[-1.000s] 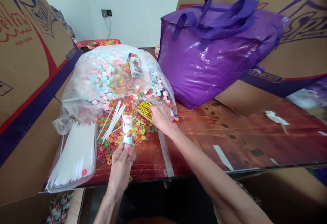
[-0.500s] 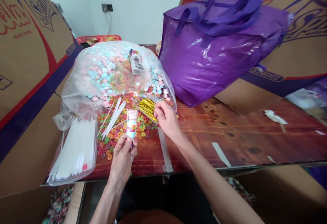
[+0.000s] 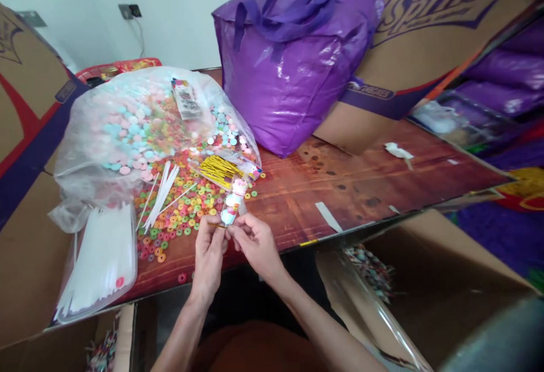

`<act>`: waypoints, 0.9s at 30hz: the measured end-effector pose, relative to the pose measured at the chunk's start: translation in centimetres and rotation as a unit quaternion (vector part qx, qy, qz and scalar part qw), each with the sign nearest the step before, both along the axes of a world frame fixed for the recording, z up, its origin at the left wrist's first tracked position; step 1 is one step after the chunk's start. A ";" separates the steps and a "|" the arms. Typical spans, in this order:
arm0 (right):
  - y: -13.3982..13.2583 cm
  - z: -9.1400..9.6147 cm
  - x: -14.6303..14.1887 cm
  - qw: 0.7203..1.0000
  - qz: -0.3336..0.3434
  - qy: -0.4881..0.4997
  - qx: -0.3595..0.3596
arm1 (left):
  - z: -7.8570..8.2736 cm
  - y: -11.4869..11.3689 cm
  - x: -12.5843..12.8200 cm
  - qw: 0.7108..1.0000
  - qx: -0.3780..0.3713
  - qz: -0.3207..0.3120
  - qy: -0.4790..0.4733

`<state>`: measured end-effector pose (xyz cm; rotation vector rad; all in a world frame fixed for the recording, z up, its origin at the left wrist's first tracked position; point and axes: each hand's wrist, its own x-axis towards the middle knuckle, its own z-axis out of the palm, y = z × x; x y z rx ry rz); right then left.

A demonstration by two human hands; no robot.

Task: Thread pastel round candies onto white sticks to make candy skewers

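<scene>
A small printed candy bag [image 3: 232,202] with pastel pieces inside stands tilted above the table's front edge. My left hand [image 3: 209,253] is closed around its gathered lower end. My right hand [image 3: 258,242] pinches at the same neck, on a gold twist tie [image 3: 216,225] whose end sticks out to the left; the fingers hide the rest. Just beyond the hands lies an open packet of gold twist ties [image 3: 219,169]. Coloured ring candies [image 3: 187,205] are spread on the table to the left, with several white sticks [image 3: 164,193] on top.
A big clear bag of pastel candies [image 3: 127,120] lies behind, a stack of small printed bags [image 3: 186,99] on it. White sticks fill a plastic tray [image 3: 100,264] at left. A purple bag [image 3: 289,77] and cardboard boxes [image 3: 425,38] stand behind. Below the front edge are open boxes [image 3: 408,270].
My right hand has come from the twist tie packet to the candy bag's neck, bringing a gold tie. The bag now leans right. The view has turned rightward.
</scene>
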<state>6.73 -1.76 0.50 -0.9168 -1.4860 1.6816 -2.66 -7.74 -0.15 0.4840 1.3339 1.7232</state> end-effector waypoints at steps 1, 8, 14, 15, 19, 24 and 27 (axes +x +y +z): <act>-0.1 0.1 0.2 1.000 -0.014 0.007 0.003 | 0.1 0.0 0.2 1.000 0.011 -0.013 0.012; -0.9 -0.1 0.9 0.994 -0.096 -0.003 0.045 | 0.1 0.2 1.3 0.996 0.029 -0.012 0.086; -1.3 -0.6 2.3 0.994 -0.074 -0.016 0.082 | 0.6 1.1 1.5 0.996 -0.003 -0.050 -0.077; -1.3 -0.5 2.7 0.993 -0.075 -0.013 0.090 | 1.0 1.2 1.5 0.991 -0.016 -0.069 -0.117; -0.2 0.5 4.6 0.990 -0.033 0.027 0.133 | 2.4 1.3 1.3 0.954 -0.064 -0.161 -0.246; 0.9 0.5 5.9 0.981 0.025 -0.008 0.190 | 2.3 1.3 2.1 0.940 -0.079 -0.227 -0.243; 0.5 -0.1 5.8 0.965 -0.024 -0.090 0.245 | 1.3 1.3 3.2 0.978 -0.047 -0.172 -0.104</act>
